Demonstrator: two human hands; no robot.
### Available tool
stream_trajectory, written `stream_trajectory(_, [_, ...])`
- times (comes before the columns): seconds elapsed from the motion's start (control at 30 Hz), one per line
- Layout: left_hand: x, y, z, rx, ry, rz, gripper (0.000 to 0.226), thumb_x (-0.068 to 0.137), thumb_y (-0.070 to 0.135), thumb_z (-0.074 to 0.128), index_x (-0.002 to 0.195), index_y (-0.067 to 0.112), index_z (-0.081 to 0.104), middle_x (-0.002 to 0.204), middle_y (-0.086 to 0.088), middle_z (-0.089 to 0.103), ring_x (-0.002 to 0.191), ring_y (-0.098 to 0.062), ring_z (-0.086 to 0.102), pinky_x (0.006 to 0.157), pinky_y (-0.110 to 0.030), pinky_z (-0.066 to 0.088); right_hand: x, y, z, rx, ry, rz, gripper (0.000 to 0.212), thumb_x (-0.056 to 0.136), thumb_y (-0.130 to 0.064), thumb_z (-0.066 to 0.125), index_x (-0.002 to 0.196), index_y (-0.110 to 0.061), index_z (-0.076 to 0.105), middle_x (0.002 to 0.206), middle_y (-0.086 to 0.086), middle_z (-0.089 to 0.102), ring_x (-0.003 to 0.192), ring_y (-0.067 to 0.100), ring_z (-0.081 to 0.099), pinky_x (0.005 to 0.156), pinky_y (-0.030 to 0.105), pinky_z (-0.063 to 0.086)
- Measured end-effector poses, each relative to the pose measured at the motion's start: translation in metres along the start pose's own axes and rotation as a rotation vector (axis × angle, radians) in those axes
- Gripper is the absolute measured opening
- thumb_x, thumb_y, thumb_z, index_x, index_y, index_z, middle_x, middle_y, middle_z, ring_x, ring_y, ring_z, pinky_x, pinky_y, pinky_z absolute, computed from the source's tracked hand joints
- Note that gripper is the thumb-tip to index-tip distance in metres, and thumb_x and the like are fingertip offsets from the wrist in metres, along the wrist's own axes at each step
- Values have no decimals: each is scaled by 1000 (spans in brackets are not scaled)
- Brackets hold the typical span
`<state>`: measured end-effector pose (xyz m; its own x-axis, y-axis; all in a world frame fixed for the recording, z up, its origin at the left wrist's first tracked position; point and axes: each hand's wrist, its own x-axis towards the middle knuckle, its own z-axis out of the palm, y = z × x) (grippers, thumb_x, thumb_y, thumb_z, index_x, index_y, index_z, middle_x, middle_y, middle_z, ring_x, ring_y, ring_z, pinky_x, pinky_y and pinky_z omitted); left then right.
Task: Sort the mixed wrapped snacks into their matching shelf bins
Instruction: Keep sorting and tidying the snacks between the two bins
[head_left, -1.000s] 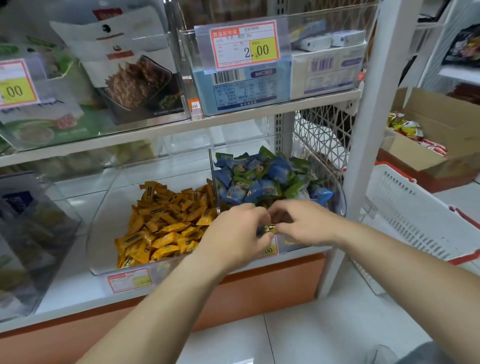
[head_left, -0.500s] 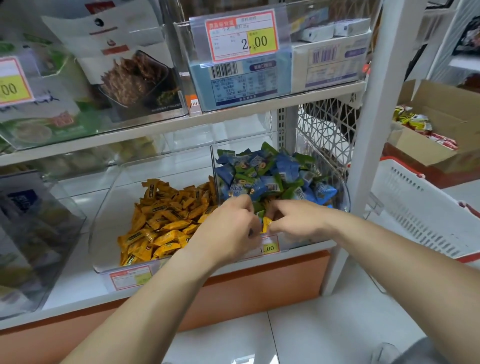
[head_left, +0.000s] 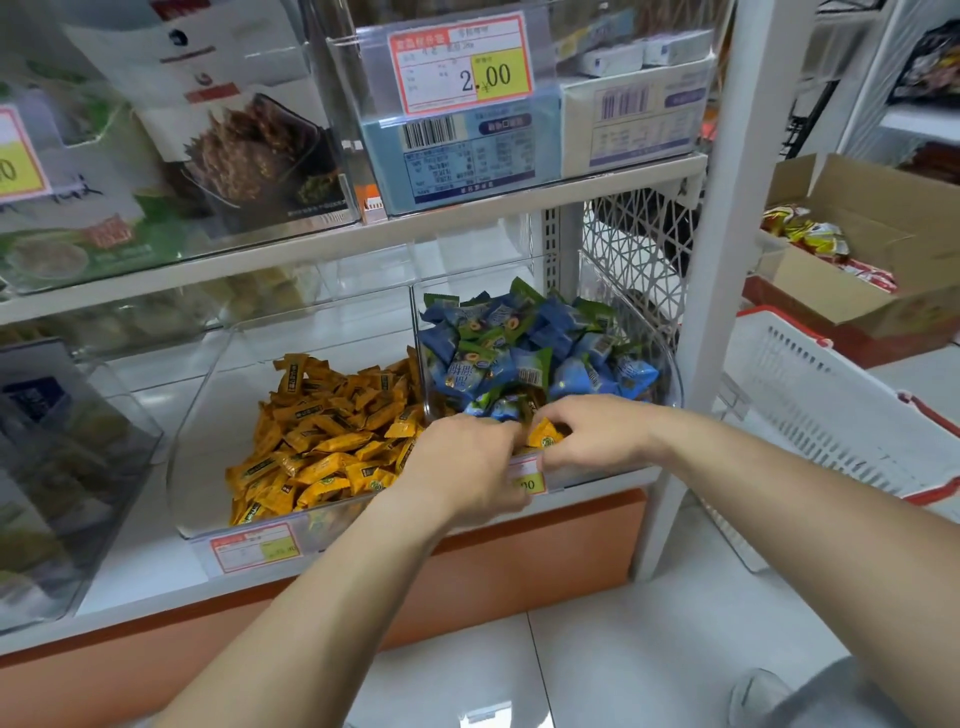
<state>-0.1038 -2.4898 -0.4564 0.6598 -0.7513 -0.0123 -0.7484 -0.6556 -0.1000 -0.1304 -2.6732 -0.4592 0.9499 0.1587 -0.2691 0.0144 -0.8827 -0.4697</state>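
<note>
Two clear bins stand side by side on the lower shelf. The left bin (head_left: 218, 364) holds a heap of yellow wrapped snacks (head_left: 322, 441). The right bin (head_left: 667, 364) holds blue and green wrapped snacks (head_left: 524, 348). Both hands meet at the front of the right bin. My right hand (head_left: 597, 434) pinches one yellow wrapped snack (head_left: 544, 435) lying among the blue ones. My left hand (head_left: 467, 462) is curled just beside it, its fingertips at the same yellow snack; what its fingers grip is hidden.
An upper shelf (head_left: 363, 239) carries clear bins of boxed and bagged goods with price tags (head_left: 462, 62). A white shelf post (head_left: 711, 260) rises at the right. Beyond it are a white basket (head_left: 831, 415) and an open cardboard box (head_left: 857, 260) of packets. Tiled floor (head_left: 623, 649) lies below.
Both hands have stayed together at the front of the right bin. The yellow snack between them has come up into plainer view in my right fingers.
</note>
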Motion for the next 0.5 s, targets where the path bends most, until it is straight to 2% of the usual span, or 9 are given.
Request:
stream_trajectory(0.07, [3,-1,-3,-30,-33,-8,44,81,54,62,114,25,60,104,0,62,96,-26,60,79,-37,51,1,0,2,-67,0,1,26,73,-47,64,91,-29,60,85,-3,65,80,19,59,72,41,50])
stream_trajectory(0.17, [7,0,-4,-42,-60,-21,41,82,55,61,108,24,61,101,0,58,91,-24,60,76,-35,49,0,0,2,-65,7,-32,36,71,-54,62,92,-25,60,81,-3,64,73,18,57,64,35,46])
stream_trajectory(0.23, [9,2,-4,-122,-117,-35,42,80,54,65,109,23,57,100,1,54,87,-20,53,74,-31,43,-2,1,1,-16,-14,-42,34,73,-46,69,95,-21,62,84,0,65,75,20,58,64,34,45])
stream_trajectory(0.3, [8,4,-1,-242,-178,-53,44,77,52,69,108,26,52,99,4,51,87,-16,47,72,-28,37,-2,2,0,-6,-46,-33,31,76,-33,76,101,-22,63,92,2,68,83,20,62,71,35,49])
stream_trajectory(0.4, [6,2,0,-377,-211,-91,50,75,48,74,115,24,55,103,4,56,91,-16,54,73,-29,45,0,2,2,-23,-34,-36,29,76,-31,78,100,-25,63,94,0,69,84,18,63,70,32,48])
stream_trajectory(0.5, [2,3,0,-407,-150,-99,47,74,48,74,112,25,60,99,6,63,90,-15,59,71,-28,46,-2,5,1,-49,15,-44,32,72,-38,80,97,-27,62,89,-4,68,80,14,61,67,32,46])
